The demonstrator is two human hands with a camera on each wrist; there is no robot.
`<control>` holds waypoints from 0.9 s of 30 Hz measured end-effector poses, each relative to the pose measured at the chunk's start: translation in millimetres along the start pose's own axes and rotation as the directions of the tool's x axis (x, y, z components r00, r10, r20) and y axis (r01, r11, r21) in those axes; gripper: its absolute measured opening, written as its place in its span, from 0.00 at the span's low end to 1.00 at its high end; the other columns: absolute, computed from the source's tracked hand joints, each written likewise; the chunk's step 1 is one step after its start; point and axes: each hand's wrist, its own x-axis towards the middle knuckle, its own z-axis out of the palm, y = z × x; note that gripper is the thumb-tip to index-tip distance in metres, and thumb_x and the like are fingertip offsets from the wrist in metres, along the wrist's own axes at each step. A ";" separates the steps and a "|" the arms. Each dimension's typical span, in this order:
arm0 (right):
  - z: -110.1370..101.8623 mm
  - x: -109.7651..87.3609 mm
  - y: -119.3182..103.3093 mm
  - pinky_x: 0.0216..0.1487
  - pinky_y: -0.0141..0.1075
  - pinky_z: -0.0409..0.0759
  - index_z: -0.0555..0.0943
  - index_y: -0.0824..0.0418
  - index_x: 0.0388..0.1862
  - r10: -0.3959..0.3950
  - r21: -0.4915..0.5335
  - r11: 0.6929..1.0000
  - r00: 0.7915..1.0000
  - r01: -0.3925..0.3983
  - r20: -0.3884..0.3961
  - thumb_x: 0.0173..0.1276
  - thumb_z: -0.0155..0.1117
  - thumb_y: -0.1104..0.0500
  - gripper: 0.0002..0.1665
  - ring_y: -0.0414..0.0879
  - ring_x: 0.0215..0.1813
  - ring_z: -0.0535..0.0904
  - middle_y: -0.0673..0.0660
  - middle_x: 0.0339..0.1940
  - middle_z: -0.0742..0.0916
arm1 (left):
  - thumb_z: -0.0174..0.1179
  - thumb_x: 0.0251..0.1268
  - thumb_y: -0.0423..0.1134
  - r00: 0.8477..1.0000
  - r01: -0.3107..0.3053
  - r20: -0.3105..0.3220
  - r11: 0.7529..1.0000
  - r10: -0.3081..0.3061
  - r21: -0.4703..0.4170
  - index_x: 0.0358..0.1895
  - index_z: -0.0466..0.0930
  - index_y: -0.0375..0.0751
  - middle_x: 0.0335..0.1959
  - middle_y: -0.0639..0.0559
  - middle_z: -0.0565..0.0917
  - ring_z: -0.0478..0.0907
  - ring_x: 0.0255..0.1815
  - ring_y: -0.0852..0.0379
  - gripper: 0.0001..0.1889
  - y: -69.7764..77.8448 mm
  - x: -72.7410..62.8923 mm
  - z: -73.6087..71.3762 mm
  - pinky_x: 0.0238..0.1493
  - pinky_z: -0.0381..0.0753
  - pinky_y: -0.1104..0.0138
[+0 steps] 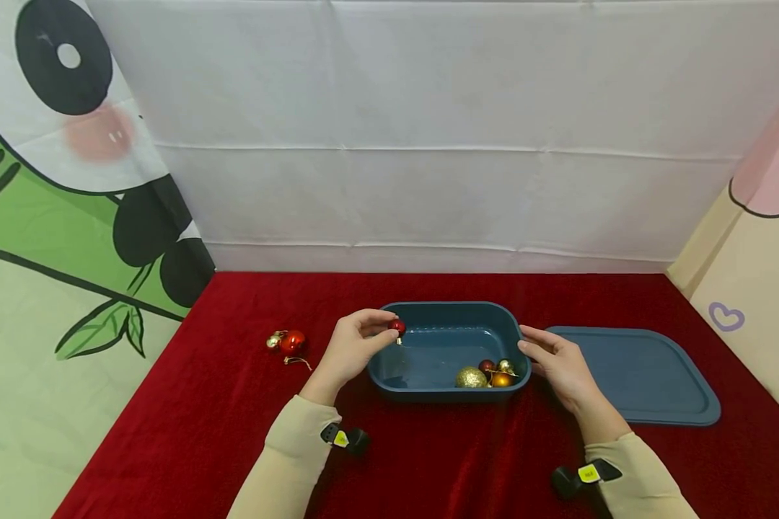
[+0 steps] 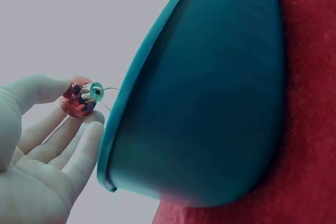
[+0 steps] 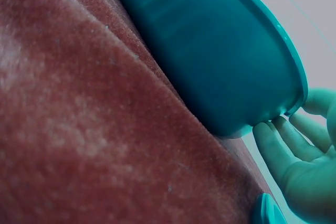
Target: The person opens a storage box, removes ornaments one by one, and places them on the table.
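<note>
My left hand [image 1: 353,347] pinches a small red bauble [image 1: 397,327] between thumb and fingers, over the left end of a blue plastic box [image 1: 428,395]. In the left wrist view the bauble's gold cap [image 2: 94,92] and thin wire show, close beside the rim. My right hand [image 1: 563,366] holds the box's right end, thumb at the rim and fingertips [image 3: 265,129] against the outer wall. Inside, at the front right, lie a glittery gold ball [image 1: 470,378], an orange-gold bauble [image 1: 502,380], a dark red bauble [image 1: 486,366] and a small gold one [image 1: 505,365].
On the red cloth [image 1: 188,432] to the left lie a red bauble [image 1: 293,342], a small gold bauble [image 1: 273,342] and a gold string loop [image 1: 296,360]. A flat blue lid [image 1: 649,378] rests right of the box, partly behind my right hand. Behind hangs a white cloth [image 1: 428,202].
</note>
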 end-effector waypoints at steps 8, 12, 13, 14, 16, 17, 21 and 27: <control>0.3 1.0 0.2 0.47 0.29 0.80 0.64 0.64 0.70 0.004 -0.001 1.000 1.000 -0.004 0.002 0.69 0.59 0.49 0.36 0.30 0.47 0.80 0.64 0.65 0.74 | 0.64 0.60 0.35 0.999 -0.014 -0.052 1.000 0.014 -0.009 0.51 0.80 0.40 0.47 0.42 0.84 0.82 0.43 0.56 0.15 -3.3 -2.1 -13.4 0.43 0.81 0.69; 0.3 1.4 0.6 0.47 0.29 0.80 0.64 0.64 0.70 0.002 -0.002 1.000 1.000 -0.002 0.003 0.69 0.59 0.49 0.36 0.30 0.47 0.80 0.65 0.65 0.74 | 0.64 0.60 0.34 0.996 -0.014 -0.085 1.000 0.011 -0.027 0.51 0.80 0.38 0.47 0.41 0.84 0.81 0.42 0.58 0.15 -5.6 -3.9 -19.7 0.43 0.81 0.71; 0.3 1.3 0.6 0.47 0.29 0.80 0.64 0.64 0.70 0.002 -0.003 1.000 1.000 -0.002 0.003 0.69 0.59 0.49 0.36 0.30 0.47 0.80 0.65 0.65 0.74 | 0.64 0.60 0.34 0.996 -0.011 -0.091 0.999 0.007 -0.036 0.51 0.80 0.38 0.47 0.41 0.84 0.81 0.42 0.58 0.15 -6.4 -4.2 -21.1 0.44 0.81 0.71; 0.3 1.1 0.6 0.47 0.29 0.80 0.64 0.64 0.70 0.003 -0.005 1.000 1.000 -0.003 0.002 0.69 0.59 0.49 0.36 0.30 0.47 0.80 0.65 0.65 0.74 | 0.63 0.60 0.34 0.995 -0.006 -0.097 0.999 0.002 -0.045 0.51 0.80 0.38 0.47 0.40 0.83 0.81 0.42 0.58 0.16 -7.1 -4.6 -22.4 0.44 0.81 0.70; 0.2 0.9 0.7 0.47 0.29 0.80 0.64 0.64 0.70 0.006 -0.007 1.000 1.000 -0.006 0.002 0.69 0.58 0.49 0.35 0.30 0.47 0.80 0.65 0.65 0.73 | 0.63 0.60 0.34 0.994 0.004 -0.113 0.998 -0.011 -0.063 0.52 0.79 0.38 0.49 0.41 0.83 0.81 0.42 0.60 0.16 -8.7 -5.5 -24.7 0.45 0.81 0.71; 0.1 0.8 0.8 0.47 0.30 0.80 0.64 0.64 0.70 0.007 -0.007 1.000 1.000 -0.007 0.001 0.69 0.58 0.49 0.35 0.30 0.47 0.80 0.65 0.65 0.73 | 0.63 0.60 0.34 0.993 0.008 -0.119 0.997 -0.017 -0.072 0.52 0.79 0.38 0.49 0.41 0.83 0.81 0.43 0.61 0.16 -9.3 -6.1 -25.7 0.46 0.81 0.71; -0.6 0.3 0.9 0.47 0.29 0.81 0.65 0.64 0.70 0.009 0.001 1.000 1.000 -0.009 -0.002 0.69 0.59 0.49 0.35 0.30 0.47 0.80 0.64 0.65 0.74 | 0.62 0.61 0.32 0.989 0.001 -0.149 0.995 -0.016 -0.096 0.53 0.79 0.36 0.51 0.41 0.82 0.81 0.43 0.64 0.16 -10.4 -7.6 -29.1 0.47 0.80 0.72; -0.3 0.1 1.3 0.45 0.29 0.81 0.64 0.65 0.70 0.002 0.013 1.000 1.000 -0.002 -0.006 0.68 0.59 0.49 0.36 0.30 0.45 0.80 0.49 0.55 0.80 | 0.61 0.62 0.31 0.985 -0.018 -0.171 0.984 -0.012 -0.175 0.54 0.77 0.32 0.48 0.41 0.82 0.82 0.39 0.65 0.17 -13.9 -9.9 -35.9 0.45 0.82 0.71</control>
